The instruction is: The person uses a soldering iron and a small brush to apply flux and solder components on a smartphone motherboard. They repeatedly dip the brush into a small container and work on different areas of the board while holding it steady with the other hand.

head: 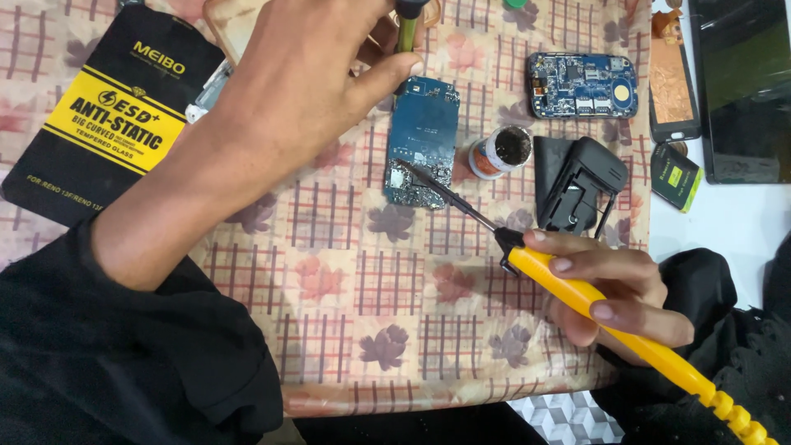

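While angled low, right hand on soldering iron

The bench is spread with a cream cloth printed with red-brown checks and dull purple and pink leaves. Along the right side bare white bench top shows beyond the cloth's edge. Below the near edge a patch of grey and white cube-patterned floor shows. The light is even and soft, with only faint shadows
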